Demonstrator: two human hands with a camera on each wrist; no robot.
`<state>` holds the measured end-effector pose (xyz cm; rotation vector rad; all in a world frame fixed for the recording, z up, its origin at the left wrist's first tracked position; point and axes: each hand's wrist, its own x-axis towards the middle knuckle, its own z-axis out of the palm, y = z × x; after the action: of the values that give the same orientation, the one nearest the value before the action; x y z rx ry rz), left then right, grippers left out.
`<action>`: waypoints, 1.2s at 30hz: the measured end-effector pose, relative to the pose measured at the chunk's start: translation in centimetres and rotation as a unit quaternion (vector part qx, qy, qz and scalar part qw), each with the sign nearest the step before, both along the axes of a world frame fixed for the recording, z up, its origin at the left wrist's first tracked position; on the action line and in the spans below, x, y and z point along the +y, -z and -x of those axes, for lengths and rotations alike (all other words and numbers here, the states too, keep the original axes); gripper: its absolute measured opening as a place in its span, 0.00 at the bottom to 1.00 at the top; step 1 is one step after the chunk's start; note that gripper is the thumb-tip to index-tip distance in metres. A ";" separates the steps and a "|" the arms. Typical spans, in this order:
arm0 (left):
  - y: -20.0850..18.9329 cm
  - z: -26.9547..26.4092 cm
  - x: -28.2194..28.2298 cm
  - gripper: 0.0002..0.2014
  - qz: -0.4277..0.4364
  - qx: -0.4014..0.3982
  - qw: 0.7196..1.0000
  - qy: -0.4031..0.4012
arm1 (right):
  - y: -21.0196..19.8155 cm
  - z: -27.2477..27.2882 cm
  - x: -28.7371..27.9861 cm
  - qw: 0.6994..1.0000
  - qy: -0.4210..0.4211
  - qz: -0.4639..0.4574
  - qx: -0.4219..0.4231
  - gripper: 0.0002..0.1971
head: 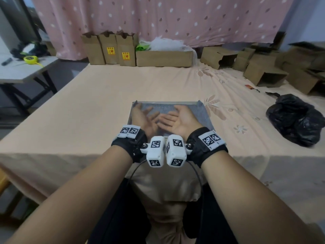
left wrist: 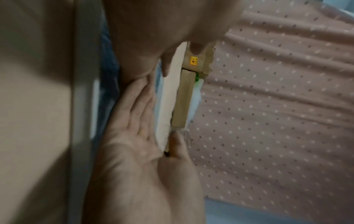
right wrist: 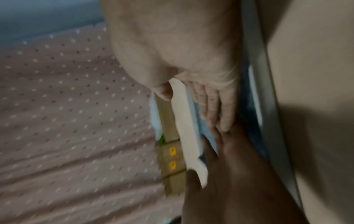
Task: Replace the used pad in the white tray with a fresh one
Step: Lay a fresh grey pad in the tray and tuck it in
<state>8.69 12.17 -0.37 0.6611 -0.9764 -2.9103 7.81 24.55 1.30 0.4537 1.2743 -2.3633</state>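
On the peach cloth-covered bed [head: 105, 103], the left hand [head: 146, 118] lies flat with fingers spread on the soft grey pad [head: 202, 113] lining the shallow rectangular white tray [head: 167, 102]; beside it, fingertips nearly meeting, the right hand [head: 179, 120] rests equally flat and wide; farther right sits a crinkled black plastic bag [head: 295, 118].

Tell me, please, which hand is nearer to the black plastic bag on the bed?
Right. The right hand lies open on the grey pad in the tray, on the side toward the black bag; the left hand lies beyond it, farther away.
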 end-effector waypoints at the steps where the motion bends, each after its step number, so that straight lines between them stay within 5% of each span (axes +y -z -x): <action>1: 0.5 -0.3 0.0 0.28 0.000 -0.021 1.000 0.014 | 0.5 -0.3 0.1 1.000 0.015 0.011 -0.020 0.23; 7: -1.2 -0.8 -3.3 0.07 0.039 -0.009 0.999 -0.028 | 0.3 1.3 3.8 0.974 0.221 -0.037 0.006 0.21; 11: -3.8 -2.2 -2.1 0.14 0.229 0.082 0.965 0.097 | -2.2 -0.8 2.1 0.994 0.035 -0.039 0.092 0.07; 12: -3.7 -2.4 -1.3 0.15 0.331 0.090 0.931 0.121 | -2.3 -1.3 1.4 0.988 -0.021 -0.093 0.122 0.05; 13: -3.3 -2.6 -0.8 0.14 0.475 0.099 0.861 0.153 | -2.0 -1.5 0.8 0.966 -0.069 -0.182 0.168 0.06; 14: -2.5 -2.5 -0.6 0.13 0.614 0.106 0.759 0.192 | -1.3 -1.4 0.5 0.911 -0.113 -0.321 0.232 0.08; 16: -0.5 -2.3 -1.3 0.11 0.784 0.099 0.546 0.276 | 0.2 -1.3 0.8 0.716 -0.194 -0.590 0.318 0.12; 17: 0.3 -2.3 -1.9 0.14 0.817 0.086 0.486 0.298 | 1.2 -1.2 1.6 0.631 -0.230 -0.666 0.325 0.13; 18: 0.7 -2.3 -2.5 0.19 0.832 0.082 0.456 0.306 | 1.8 -1.2 2.6 0.595 -0.252 -0.695 0.316 0.13; 22: -1.7 -2.4 -3.4 0.17 0.854 0.089 0.368 0.357 | 1.3 -0.2 6.2 0.600 -0.240 -0.705 0.292 0.12; 26: -3.3 -1.7 -2.8 0.22 0.882 0.070 0.315 0.343 | 0.3 0.2 6.3 0.565 -0.220 -0.718 0.340 0.12; 30: -2.8 -1.7 -2.0 0.17 0.883 0.042 0.229 0.408 | 1.1 -0.1 5.5 0.516 -0.321 -0.739 0.290 0.11; 36: -2.8 -1.5 -2.7 0.12 0.892 0.017 0.217 0.395 | -0.3 0.1 5.5 0.528 -0.280 -0.751 0.281 0.16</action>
<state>10.15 9.44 2.47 -0.3318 -3.4642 0.2575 7.66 30.07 1.63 -0.3683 2.9135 -0.2712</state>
